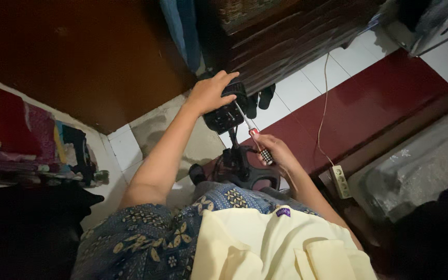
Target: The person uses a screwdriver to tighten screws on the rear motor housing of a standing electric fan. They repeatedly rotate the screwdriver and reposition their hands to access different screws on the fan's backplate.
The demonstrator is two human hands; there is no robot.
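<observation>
My left hand (209, 92) rests on top of a small black motor housing (226, 114) mounted on a black stand with a round base (250, 173). My right hand (276, 150) grips a screwdriver (252, 132) with a red and black handle. Its metal shaft points up and left into the black housing, just below my left fingers. The stand sits on the floor in front of my knees, which are covered by blue patterned cloth (151, 236).
A white cable (323, 103) runs down to a power strip (341, 181) at the right. Dark wooden furniture (296, 36) stands behind the device. Folded colourful fabrics (32, 140) lie at the left. A red floor strip (379, 98) and white tiles lie to the right.
</observation>
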